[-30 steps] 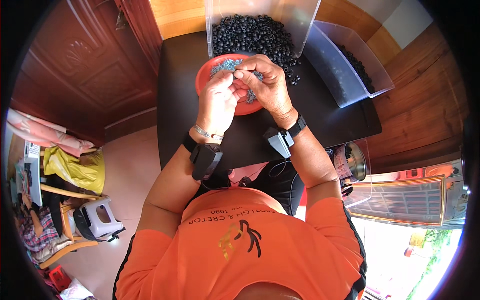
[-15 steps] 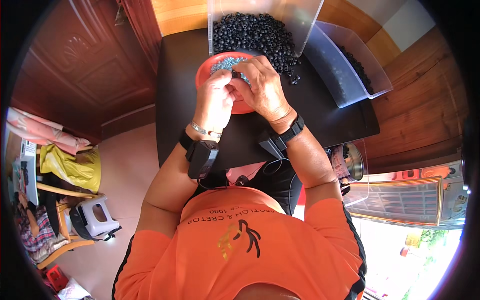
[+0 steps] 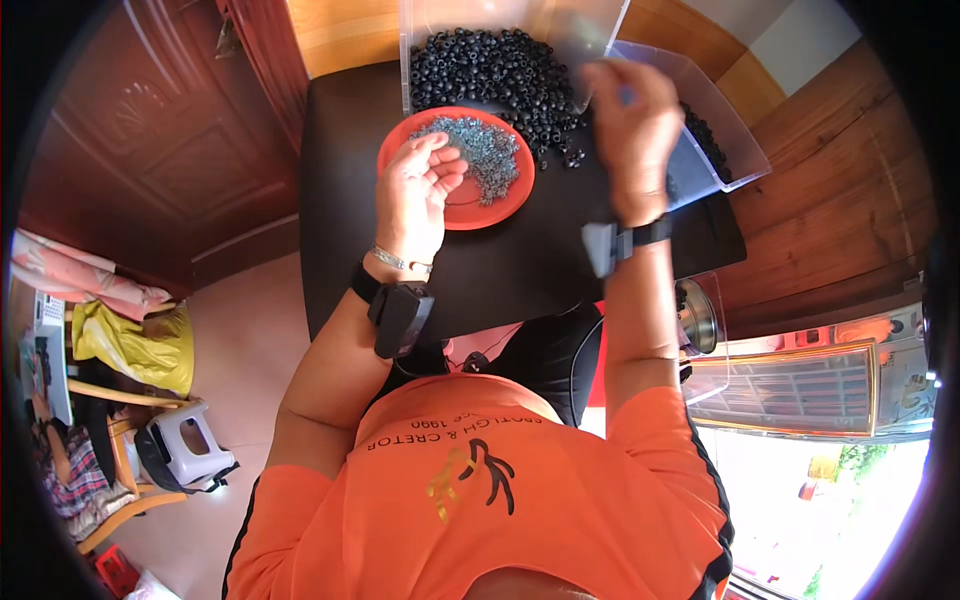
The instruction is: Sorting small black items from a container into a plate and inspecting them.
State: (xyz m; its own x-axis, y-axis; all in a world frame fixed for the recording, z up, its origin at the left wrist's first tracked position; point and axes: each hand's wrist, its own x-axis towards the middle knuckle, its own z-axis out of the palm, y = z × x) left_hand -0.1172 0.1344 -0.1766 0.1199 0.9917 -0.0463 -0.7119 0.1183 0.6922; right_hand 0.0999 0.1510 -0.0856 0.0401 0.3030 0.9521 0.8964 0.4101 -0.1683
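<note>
Over the left part of a red round plate (image 3: 470,214) is my left hand (image 3: 415,185), palm turned up. Its fingers are loosely curled with gaps between them, and I see nothing held. Small clear bluish pieces (image 3: 490,160) lie heaped on the plate. My right hand (image 3: 638,125) is raised to the right, in front of the translucent bin (image 3: 690,178). Motion blurs its fingers, so whether it holds anything is hidden. Behind the plate, many small black ring-like parts (image 3: 490,70) fill a clear box and spill out of its front onto the dark table.
The clear box (image 3: 405,75) stands at the back of the dark table (image 3: 345,180). More black parts (image 3: 705,140) lie in the right bin. A metal pot (image 3: 697,317) is below the table's right side. At far left are a grey stool (image 3: 185,445) and a seated person (image 3: 70,465).
My hands have parted from above the plate. The right one has swung right toward the bin, while the left one stays over the plate with its fingers loosened. The black part between them is gone from view.
</note>
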